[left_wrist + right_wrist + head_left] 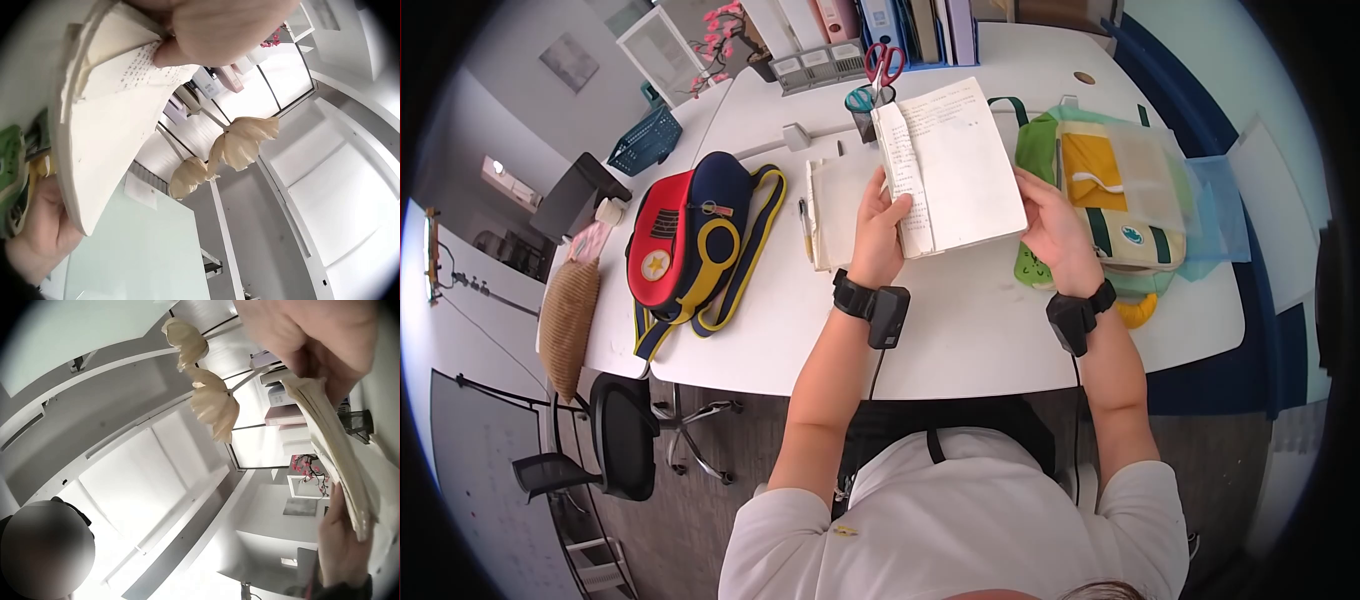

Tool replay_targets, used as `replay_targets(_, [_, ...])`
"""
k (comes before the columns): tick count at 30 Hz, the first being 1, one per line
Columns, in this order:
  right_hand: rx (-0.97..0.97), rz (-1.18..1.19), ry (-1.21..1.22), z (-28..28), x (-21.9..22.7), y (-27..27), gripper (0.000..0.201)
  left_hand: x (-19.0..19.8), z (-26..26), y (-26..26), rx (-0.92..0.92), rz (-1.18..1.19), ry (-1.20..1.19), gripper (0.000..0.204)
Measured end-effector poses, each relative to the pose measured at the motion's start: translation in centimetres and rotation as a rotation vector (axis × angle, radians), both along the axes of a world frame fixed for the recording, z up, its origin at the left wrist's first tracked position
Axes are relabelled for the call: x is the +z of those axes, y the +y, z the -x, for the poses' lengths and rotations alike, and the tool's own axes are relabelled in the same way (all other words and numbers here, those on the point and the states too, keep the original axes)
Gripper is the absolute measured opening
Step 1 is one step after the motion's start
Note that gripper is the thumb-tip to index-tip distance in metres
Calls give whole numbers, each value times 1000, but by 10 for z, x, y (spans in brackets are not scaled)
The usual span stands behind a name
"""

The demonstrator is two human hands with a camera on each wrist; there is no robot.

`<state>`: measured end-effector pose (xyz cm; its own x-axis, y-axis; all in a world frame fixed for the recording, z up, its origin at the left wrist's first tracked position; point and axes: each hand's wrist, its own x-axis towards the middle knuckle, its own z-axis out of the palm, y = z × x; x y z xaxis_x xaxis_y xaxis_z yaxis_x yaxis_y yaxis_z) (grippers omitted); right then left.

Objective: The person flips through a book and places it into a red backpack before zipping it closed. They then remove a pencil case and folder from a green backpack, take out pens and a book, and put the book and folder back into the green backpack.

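A worn notebook [965, 165] is held up off the white table [960, 340], tilted, with small handwriting on its pages. My left hand [878, 235] grips its lower left side, the thumb lying over a narrow folded page strip [908, 190]. At the right edge, my right hand [1058, 230] holds it with the fingers behind the pages. From the left wrist, the thumb shows pressed onto the written page [134, 72]. The right wrist view shows the notebook's thick page edges [334, 456] between both hands. Under it on the table lies another pale notebook [835, 195] with a pen [805, 225] beside it.
On the left lies a red and navy backpack [690, 240]; on the right, a green and cream bag [1135, 235]. Scissors [883, 65] stand in a black mesh cup [863, 125] behind the notebook. Several binders [885, 25] line the back, and a blue basket [645, 140] sits far left.
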<state>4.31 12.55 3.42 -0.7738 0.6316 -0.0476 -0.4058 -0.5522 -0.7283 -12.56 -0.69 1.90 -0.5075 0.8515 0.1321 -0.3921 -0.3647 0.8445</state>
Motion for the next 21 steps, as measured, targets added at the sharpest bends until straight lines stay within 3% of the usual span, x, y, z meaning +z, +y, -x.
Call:
replay_targets(14, [-60, -179, -96, 1, -12, 9, 22, -2, 2, 1, -96, -50, -23, 53])
replay_targets(21, [-247, -343, -184, -2, -8, 11, 15, 5, 0, -3, -78, -75, -5, 50])
